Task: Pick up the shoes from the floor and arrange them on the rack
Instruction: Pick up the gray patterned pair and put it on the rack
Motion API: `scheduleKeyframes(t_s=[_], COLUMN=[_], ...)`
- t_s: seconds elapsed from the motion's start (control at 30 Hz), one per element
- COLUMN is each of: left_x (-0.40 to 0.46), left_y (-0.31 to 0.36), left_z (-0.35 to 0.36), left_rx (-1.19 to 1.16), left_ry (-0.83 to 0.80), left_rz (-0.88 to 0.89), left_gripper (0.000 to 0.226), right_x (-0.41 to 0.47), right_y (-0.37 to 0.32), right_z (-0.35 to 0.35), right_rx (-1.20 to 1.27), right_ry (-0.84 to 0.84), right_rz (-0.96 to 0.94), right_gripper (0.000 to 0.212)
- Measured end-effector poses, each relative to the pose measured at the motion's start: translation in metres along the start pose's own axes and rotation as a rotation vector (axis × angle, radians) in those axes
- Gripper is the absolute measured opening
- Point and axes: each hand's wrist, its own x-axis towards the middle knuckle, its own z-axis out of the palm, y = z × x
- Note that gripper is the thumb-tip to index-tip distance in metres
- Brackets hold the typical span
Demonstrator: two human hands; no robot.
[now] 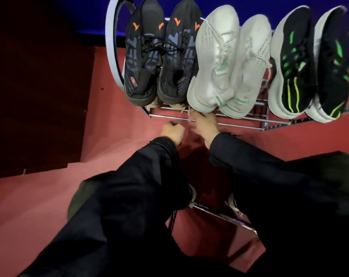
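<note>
A metal rack [239,124] carries three pairs on its top tier: black shoes with orange marks [159,54], white shoes with green tabs [227,62], and black-and-green shoes with white soles [309,64]. Under the black pair, beige shoes [175,105] sit on a lower tier, mostly hidden. My left hand [172,130] is closed on a pale lace [181,114] from them. My right hand [204,122] pinches another lace end by the rack's front bar.
Red floor [119,120] lies around the rack. A dark wooden cabinet [37,86] stands on the left. A lower rack bar [219,214] shows between my dark sleeves, with parts of two shoes beside it. A blue wall [89,15] is behind.
</note>
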Motion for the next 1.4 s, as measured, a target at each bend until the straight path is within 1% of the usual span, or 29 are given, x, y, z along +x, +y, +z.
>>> scheduleKeyframes(t_s=[0.07, 0.13, 0.17, 0.27, 0.33, 0.4, 0.47, 0.53, 0.67, 0.77, 0.87, 0.93, 1.0, 1.07, 1.13, 1.2, 1.23, 1.27, 1.33, 1.37, 1.4], left_x=[-0.033, -0.064, -0.078, -0.112, -0.144, -0.18, -0.21, -0.235, -0.301, -0.339, -0.364, -0.375, -0.374, -0.358, -0.336, -0.315, -0.31, -0.304, -0.302, -0.3, -0.296], left_y=[0.007, 0.012, 0.015, 0.021, 0.028, 0.036, 0.042, 0.048, 0.046, 0.024, -0.008, -0.028, -0.052, -0.081, -0.104, -0.119, -0.123, -0.126, -0.127, -0.128, -0.13], left_z=[0.016, 0.035, 0.045, 0.091, 0.122, 0.153, 0.183, 0.22, 0.309, 0.363, 0.407, 0.427, 0.439, 0.441, 0.43, 0.425, 0.426, 0.43, 0.44, 0.443, 0.445], left_rx=[0.109, 0.209, 0.257, 0.368, 0.466, 0.49, 0.499, 0.541, 0.569, 0.671, 0.776, 0.83, 0.888, 0.95, 1.097, 1.262, 1.262, 1.231, 1.188, 1.185, 1.171], left_ry=[-0.055, -0.073, -0.091, -0.209, -0.317, -0.42, -0.506, -0.576, -0.654, -0.714, -0.722, -0.721, -0.741, -0.754, -0.716, -0.635, -0.621, -0.624, -0.665, -0.68, -0.695], left_rz=[0.046, 0.158, 0.217, 0.401, 0.531, 0.632, 0.672, 0.71, 0.803, 0.882, 0.863, 0.829, 0.786, 0.712, 0.687, 0.68, 0.67, 0.658, 0.644, 0.633, 0.614], left_gripper=[0.022, 0.019, 0.012, 0.023, 0.019, 0.019, 0.021, 0.022, 0.022, 0.021, 0.019, 0.02, 0.016, 0.03, 0.034, 0.03, 0.029, 0.029, 0.033, 0.034, 0.034], right_x=[-0.026, -0.048, -0.061, -0.095, -0.123, -0.152, -0.178, -0.205, -0.247, -0.261, -0.268, -0.265, -0.256, -0.241, -0.215, -0.184, -0.17, -0.159, -0.144, -0.139, -0.136], right_y=[-0.006, -0.002, -0.002, -0.001, 0.001, 0.004, 0.005, 0.005, 0.022, 0.053, 0.095, 0.123, 0.153, 0.191, 0.24, 0.298, 0.325, 0.35, 0.391, 0.404, 0.413], right_z=[-0.023, -0.055, -0.074, -0.139, -0.183, -0.226, -0.267, -0.305, -0.397, -0.455, -0.49, -0.503, -0.51, -0.51, -0.499, -0.474, -0.459, -0.443, -0.415, -0.404, -0.395], right_rx=[-0.05, -0.149, -0.179, -0.209, -0.162, -0.108, -0.083, -0.015, 0.136, 0.207, 0.302, 0.401, 0.521, 0.62, 0.643, 0.596, 0.577, 0.559, 0.554, 0.598, 0.669], right_ry=[-0.089, -0.141, -0.135, -0.06, -0.009, 0.036, 0.089, 0.14, 0.277, 0.364, 0.42, 0.447, 0.482, 0.54, 0.602, 0.648, 0.678, 0.724, 0.839, 0.889, 0.925], right_rz=[0.018, 0.013, 0.003, -0.058, -0.104, -0.155, -0.202, -0.245, -0.304, -0.304, -0.268, -0.252, -0.233, -0.174, -0.047, 0.158, 0.283, 0.422, 0.666, 0.711, 0.703], right_gripper=[0.018, 0.014, 0.01, 0.019, 0.024, 0.024, 0.014, 0.011, 0.021, 0.02, 0.022, 0.028, 0.031, 0.027, 0.016, 0.01, 0.011, 0.023, 0.061, 0.076, 0.082])
